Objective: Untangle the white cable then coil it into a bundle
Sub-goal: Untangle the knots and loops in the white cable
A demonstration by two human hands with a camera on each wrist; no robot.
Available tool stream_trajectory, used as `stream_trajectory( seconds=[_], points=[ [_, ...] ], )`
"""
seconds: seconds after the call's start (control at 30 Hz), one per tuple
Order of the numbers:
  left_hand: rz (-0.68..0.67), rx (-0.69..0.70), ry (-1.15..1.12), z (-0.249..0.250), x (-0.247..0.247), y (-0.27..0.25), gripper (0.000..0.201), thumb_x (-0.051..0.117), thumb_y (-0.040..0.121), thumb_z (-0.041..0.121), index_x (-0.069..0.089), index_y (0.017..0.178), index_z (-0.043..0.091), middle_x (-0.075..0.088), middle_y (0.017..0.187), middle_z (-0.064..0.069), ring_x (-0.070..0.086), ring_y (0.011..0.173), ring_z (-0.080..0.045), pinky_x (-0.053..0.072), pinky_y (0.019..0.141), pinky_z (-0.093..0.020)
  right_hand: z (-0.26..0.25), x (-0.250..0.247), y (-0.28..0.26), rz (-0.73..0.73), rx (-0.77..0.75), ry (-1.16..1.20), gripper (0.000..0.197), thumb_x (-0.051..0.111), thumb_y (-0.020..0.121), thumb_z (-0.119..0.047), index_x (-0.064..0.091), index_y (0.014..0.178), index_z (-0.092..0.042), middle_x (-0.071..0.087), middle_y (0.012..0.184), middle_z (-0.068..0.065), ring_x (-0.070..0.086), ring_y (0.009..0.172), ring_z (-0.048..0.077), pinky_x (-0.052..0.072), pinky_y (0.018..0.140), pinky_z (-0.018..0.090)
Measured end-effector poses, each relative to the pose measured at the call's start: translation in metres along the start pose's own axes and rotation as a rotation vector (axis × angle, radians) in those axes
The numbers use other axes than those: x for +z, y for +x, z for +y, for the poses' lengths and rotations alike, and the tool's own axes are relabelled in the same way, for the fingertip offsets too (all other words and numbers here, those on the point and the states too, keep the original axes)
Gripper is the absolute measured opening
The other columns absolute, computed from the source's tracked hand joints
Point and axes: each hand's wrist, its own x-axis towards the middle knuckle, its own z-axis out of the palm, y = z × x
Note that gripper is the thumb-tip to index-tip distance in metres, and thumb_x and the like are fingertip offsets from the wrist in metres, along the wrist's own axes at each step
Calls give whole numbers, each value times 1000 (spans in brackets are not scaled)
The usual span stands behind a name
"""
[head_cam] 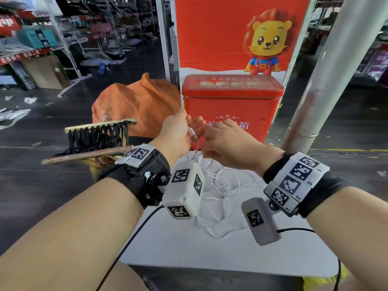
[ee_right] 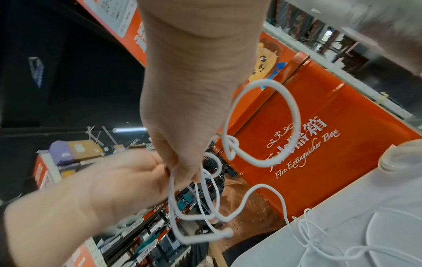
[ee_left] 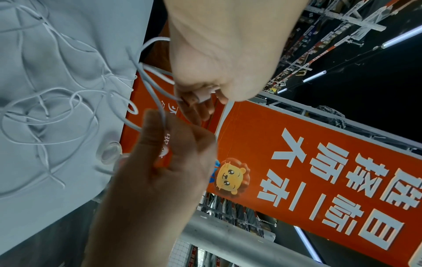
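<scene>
Both hands raised above white surface (head_cam: 231, 253), close together. Left hand (head_cam: 178, 133) fingers curled round plug end of white cable (head_cam: 218, 192). Right hand (head_cam: 228, 143) fingers pinch strand just beside it. Small loops dangle between hands; one knot visible in right wrist view. Rest of cable lies in loose tangle on surface below. Red box (head_cam: 231, 101) stands behind.

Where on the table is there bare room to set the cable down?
Bare: the table's near-left part, between its front edge and the loose cable. Crowded: the middle, under that tangle, back to the red box, where both hands work.
</scene>
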Motion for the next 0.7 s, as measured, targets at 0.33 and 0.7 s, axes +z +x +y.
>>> stream_trajectory(
  seconds=[0.33,0.7],
  points=[
    [-92,-91,858,-15,-7,-7,32,35,103,30,49,92,3,53,66,-11,54,45,-21,51,44,-26,8,0,-4,-76,70,44,39,41,93,-44,67,87,-15,55,82,5,59,84,28,42,80,38],
    [-71,43,468,-4,-19,22,39,34,103,31,36,68,16,29,36,9,20,26,-4,14,28,-14,34,10,-19,-390,507,245,21,56,85,-34,54,67,-24,54,73,-6,50,63,11,35,52,23]
  ],
)
